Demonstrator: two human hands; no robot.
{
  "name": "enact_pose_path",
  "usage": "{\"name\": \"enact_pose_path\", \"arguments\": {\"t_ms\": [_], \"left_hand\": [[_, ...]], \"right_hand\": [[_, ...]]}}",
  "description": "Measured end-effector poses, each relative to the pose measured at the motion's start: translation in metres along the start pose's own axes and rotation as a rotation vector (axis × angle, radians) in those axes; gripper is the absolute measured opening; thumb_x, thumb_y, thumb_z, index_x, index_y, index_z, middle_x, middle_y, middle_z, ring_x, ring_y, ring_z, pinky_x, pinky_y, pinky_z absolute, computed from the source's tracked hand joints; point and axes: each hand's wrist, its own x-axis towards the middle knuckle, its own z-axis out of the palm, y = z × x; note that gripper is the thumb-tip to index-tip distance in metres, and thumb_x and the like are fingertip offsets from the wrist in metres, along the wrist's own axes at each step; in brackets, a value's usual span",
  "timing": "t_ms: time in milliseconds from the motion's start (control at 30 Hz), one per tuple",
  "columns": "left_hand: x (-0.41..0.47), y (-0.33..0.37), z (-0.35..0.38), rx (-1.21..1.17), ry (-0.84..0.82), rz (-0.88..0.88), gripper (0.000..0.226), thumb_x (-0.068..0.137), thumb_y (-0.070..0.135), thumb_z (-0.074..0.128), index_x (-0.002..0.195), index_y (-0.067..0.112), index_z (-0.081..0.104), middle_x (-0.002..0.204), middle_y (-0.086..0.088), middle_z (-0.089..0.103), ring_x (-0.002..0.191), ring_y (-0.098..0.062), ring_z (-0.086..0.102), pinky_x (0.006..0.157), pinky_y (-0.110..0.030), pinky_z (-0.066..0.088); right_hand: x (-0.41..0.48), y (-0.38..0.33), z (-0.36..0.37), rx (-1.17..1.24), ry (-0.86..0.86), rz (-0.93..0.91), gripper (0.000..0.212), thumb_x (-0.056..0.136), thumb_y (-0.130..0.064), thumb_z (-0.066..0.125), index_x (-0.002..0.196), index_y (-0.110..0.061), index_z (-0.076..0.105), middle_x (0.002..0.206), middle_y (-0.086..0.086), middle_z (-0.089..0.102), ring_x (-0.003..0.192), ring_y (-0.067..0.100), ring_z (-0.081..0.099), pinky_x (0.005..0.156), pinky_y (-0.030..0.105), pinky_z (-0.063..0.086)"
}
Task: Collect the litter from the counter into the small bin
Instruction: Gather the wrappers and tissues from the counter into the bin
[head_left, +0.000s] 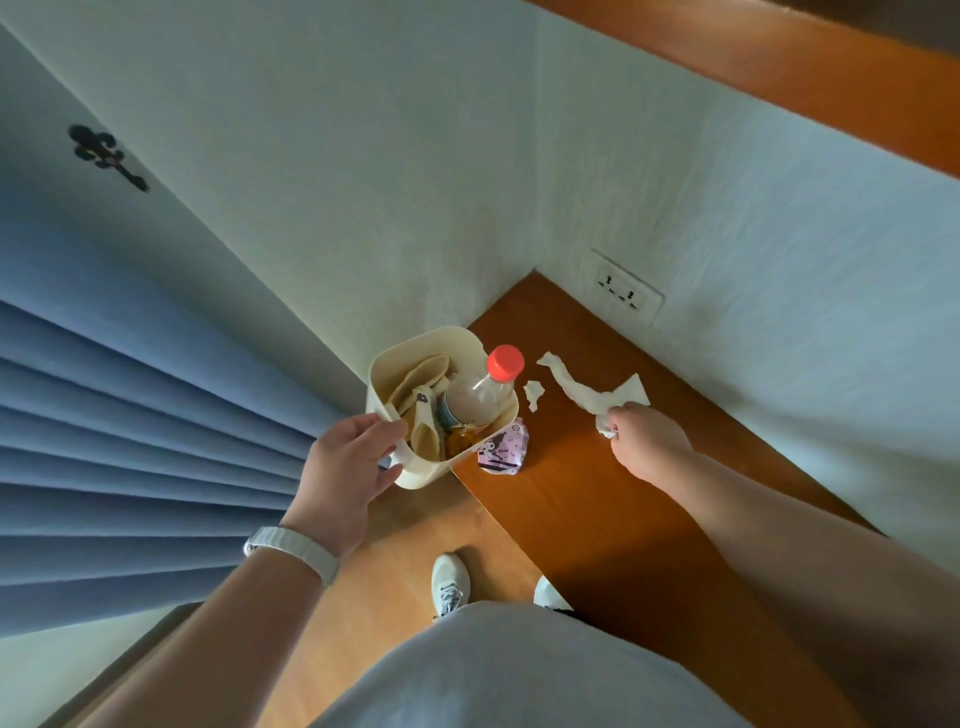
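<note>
My left hand (349, 465) grips the near rim of a small cream bin (415, 343), held level with the left edge of the wooden counter (597, 499). Inside the bin stand a clear plastic bottle with a red cap (483, 389), tan paper pieces and an orange wrapper. My right hand (644, 441) is closed on one end of a long crumpled white tissue (582, 389) that trails across the counter. A small torn tissue scrap (533, 392) lies beside the bottle. A pink and white printed wrapper (504, 449) rests at the counter's edge against the bin.
White walls meet at the counter's far corner, with a double power socket (621, 291) just above the surface. Blue pleated curtains (130, 441) hang on the left. Wooden floor and my white shoes (450, 582) show below.
</note>
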Motion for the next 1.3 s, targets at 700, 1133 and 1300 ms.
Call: {"name": "enact_pose_path", "arguments": {"t_ms": [700,1133,1300], "left_hand": [[0.009,0.013,0.023,0.076,-0.203,0.086,0.011,0.099,0.021,0.067,0.104,0.012,0.071,0.108,-0.014,0.074,0.108,-0.027,0.069,0.093,-0.04,0.059],[-0.002,0.024,0.024,0.125,-0.272,0.164,0.009,0.104,0.022,0.059,0.103,0.018,0.068,0.109,-0.004,0.073,0.106,-0.019,0.068,0.087,-0.033,0.06],[-0.002,0.024,0.019,0.092,-0.246,0.158,0.01,0.102,0.02,0.062,0.105,0.014,0.069,0.108,-0.006,0.073,0.105,-0.02,0.069,0.09,-0.035,0.059]], "right_hand": [[-0.09,-0.041,-0.092,0.491,0.444,0.047,0.012,0.094,-0.021,0.057,0.104,-0.02,0.063,0.093,-0.008,0.063,0.074,0.006,0.06,0.067,0.031,0.057],[-0.11,-0.133,-0.127,0.651,0.513,-0.231,0.004,0.092,-0.017,0.061,0.094,-0.015,0.064,0.065,-0.001,0.061,0.049,0.01,0.051,0.044,0.024,0.041],[-0.101,-0.149,-0.107,0.603,0.498,-0.163,0.015,0.094,-0.024,0.062,0.104,-0.013,0.063,0.075,-0.005,0.063,0.059,0.005,0.059,0.051,0.02,0.049]]}}
